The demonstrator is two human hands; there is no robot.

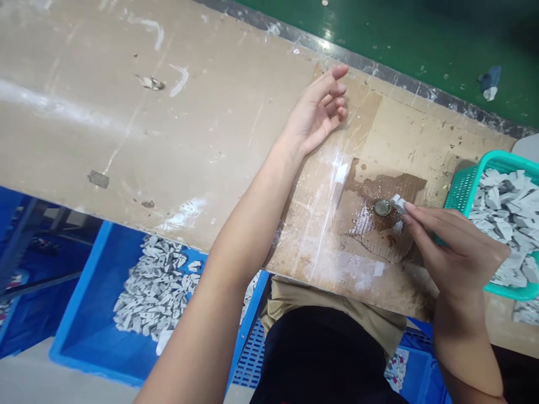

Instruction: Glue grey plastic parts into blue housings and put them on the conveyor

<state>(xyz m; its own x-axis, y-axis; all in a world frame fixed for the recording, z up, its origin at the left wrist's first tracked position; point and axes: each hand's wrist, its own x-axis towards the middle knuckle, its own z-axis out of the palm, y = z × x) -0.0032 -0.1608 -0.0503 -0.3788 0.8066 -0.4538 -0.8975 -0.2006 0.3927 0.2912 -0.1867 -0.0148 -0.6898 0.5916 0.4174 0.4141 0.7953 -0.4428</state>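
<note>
My right hand (461, 244) pinches a small pale grey piece (398, 203) between thumb and forefinger. The piece is held right beside a small round cap (382, 207) that looks like a bottle cap with liquid in it. Under the cap lies a torn, wet-stained sheet of cardboard (410, 185). My left hand (322, 109) rests on the table near its far edge, palm turned sideways, with loosely bent fingers and nothing visible in them.
At the right, a green basket (471, 191) holds many grey pieces (505, 207). Below the table's near edge, a blue bin (84, 308) contains similar pieces. Small white scraps and dried smears mark the brown table top (202, 134). Green floor (404, 33) shows beyond the far edge.
</note>
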